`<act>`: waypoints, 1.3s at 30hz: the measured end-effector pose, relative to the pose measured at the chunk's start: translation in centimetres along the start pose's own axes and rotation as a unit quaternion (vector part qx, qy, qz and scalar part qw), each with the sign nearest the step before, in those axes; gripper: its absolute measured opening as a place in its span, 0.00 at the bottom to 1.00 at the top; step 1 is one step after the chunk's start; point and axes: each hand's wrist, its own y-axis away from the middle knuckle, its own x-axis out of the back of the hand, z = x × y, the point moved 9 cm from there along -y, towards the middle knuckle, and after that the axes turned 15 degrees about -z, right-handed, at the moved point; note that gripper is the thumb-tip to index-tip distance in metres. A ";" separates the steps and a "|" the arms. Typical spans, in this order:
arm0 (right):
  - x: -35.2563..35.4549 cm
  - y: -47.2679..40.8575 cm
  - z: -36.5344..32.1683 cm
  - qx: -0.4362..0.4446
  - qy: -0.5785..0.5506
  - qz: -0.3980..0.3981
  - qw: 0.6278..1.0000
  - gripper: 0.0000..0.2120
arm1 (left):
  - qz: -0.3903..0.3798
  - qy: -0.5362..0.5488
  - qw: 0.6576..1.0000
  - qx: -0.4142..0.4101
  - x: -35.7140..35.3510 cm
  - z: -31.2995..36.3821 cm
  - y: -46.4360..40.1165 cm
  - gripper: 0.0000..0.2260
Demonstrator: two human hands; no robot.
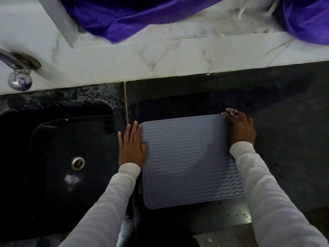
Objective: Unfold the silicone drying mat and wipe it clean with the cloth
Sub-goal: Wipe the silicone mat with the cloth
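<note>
A grey silicone drying mat (pixel 187 161) with wavy ridges lies flat and unfolded on the dark stone counter (pixel 284 139). My left hand (pixel 131 145) lies flat with straight fingers along the mat's left edge, pressing it down. My right hand (pixel 241 129) sits at the mat's far right corner, fingers curled round a small bunched pale cloth (pixel 228 112) that sticks out beyond the fingertips and touches the mat's corner. Both arms wear white sleeves.
A black sink (pixel 53 166) with a metal drain (pixel 78 163) lies just left of the mat. A chrome tap (pixel 17 75) juts from the white marble backsplash (pixel 160 59). Purple fabric (pixel 124 20) hangs on the ledge above. The counter's front edge runs just below the mat.
</note>
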 end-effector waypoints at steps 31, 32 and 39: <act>-8.3 7.2 -23.4 0.247 0.052 -0.149 0.956 0.23 | -0.016 -0.032 0.999 0.005 0.1 0.1 -0.1 0.31; -7.9 6.4 -21.5 0.235 0.038 -0.147 0.960 0.21 | -0.015 -0.029 0.999 0.003 0.1 0.1 -0.1 0.30; -4.3 2.5 -8.5 0.107 0.029 -0.101 0.989 0.19 | -0.007 -0.032 0.999 0.004 0.1 0.2 0.0 0.29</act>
